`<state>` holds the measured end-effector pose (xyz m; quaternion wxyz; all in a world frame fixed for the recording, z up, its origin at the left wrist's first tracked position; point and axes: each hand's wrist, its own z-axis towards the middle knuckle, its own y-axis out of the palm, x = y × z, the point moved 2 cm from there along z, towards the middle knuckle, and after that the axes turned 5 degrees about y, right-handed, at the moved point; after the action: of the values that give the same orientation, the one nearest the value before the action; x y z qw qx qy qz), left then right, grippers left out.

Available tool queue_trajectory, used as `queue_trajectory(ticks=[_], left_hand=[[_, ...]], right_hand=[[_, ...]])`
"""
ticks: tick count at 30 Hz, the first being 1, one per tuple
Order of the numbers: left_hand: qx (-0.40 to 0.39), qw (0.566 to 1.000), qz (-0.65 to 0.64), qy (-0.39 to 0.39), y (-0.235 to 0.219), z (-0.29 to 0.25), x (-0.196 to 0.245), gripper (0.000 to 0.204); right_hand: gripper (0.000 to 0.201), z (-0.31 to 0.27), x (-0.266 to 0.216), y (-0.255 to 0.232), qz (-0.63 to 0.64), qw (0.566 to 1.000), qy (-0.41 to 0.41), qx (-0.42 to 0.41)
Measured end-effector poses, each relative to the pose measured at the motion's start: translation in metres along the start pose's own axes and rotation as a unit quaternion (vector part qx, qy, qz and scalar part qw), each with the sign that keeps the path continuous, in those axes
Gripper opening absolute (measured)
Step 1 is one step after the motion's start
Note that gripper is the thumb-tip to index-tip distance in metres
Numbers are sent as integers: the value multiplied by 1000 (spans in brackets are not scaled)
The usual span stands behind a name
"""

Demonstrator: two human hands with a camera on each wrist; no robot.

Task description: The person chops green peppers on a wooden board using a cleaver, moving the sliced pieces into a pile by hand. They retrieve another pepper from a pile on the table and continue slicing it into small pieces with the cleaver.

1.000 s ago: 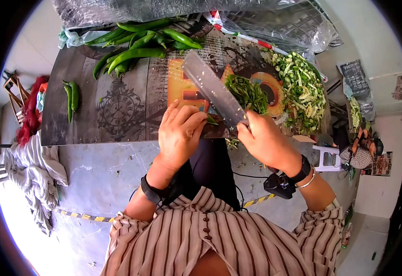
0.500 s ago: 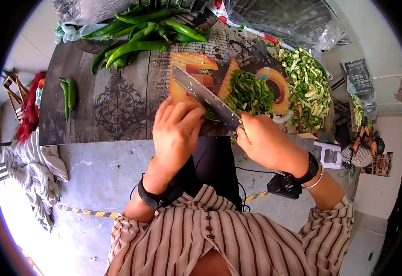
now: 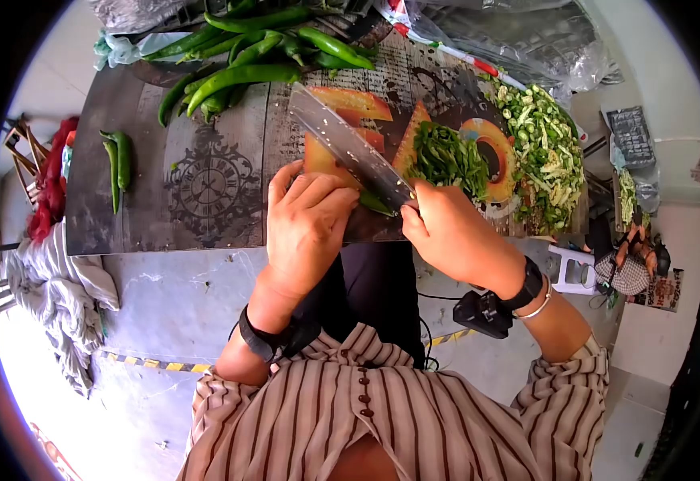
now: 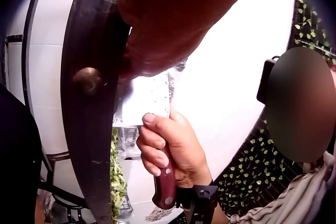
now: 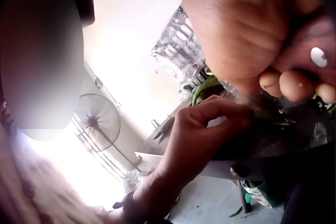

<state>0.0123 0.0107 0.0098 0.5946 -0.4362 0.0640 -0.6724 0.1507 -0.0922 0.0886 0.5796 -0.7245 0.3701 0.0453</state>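
Printed board [image 3: 214, 184] — pepper [image 3: 376, 204] under curled left fingers [image 3: 318, 200], cleaver [image 3: 350, 152] gripped right.

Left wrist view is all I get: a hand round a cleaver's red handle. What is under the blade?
Observer: A green chilli on the printed board, held down by the left hand.
Operator: Where is the cut chilli?
Observer: In a pile of sliced chilli right of the cleaver, beyond the right hand.
Operator: Any whole ones left?
Observer: Yes, a heap of whole green chillies at the board's far edge.
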Motion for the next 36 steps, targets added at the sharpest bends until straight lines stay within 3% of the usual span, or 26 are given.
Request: queue_trajectory(ticks=[7,19,21,27,31,36], left_hand=[[21,1000,-7,-15,2,-4,0,10],[14,1000,1,-13,2,-3,-1,9],[6,1000,2,-8,3,-3,0,9],[20,1000,4,-13,1,-4,0,8],[21,1000,11,-16,3,-4,0,8],[22,1000,14,-9,3,-2,1,8]], right_hand=[[18,-12,7,-8,3,996,-24,82],[18,-20,5,-5,-62,998,16,-16],[18,-11,5,3,-52,997,-52,28],[18,7,17,0,-13,994,-50,97],[20,-10,10,-16,10,996,-8,85],[19,-27,2,-11,-50,998,-24,20]])
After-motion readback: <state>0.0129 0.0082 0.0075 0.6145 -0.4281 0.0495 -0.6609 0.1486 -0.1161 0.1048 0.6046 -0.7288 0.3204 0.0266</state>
